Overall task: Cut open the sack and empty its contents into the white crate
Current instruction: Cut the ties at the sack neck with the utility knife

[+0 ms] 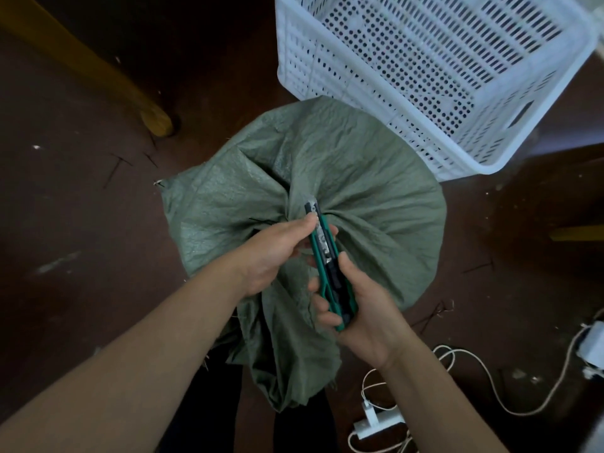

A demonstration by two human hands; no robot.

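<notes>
Dark red-brown floor (81, 207), dim room, head view looking down. Right hand (362, 308) grips green utility knife (327, 256), fingers curled round the handle, thumb up on the black slider. Knife points away from the person, its tip at the bunched neck of the sack. Left hand (271, 253) holds that gathered neck, fingers wrapped behind the cloth, thumb tip touching the knife near the blade end. Green woven sack (359, 178) sits on the floor under both hands, neck still bunched, loose top hanging toward the person. White crate (327, 53), perforated, stands beyond the sack at upper right, its near corner just beside the sack's far edge. Wooden leg (98, 63) at upper left. White cable (490, 387) and power strip (379, 423) at lower right.
</notes>
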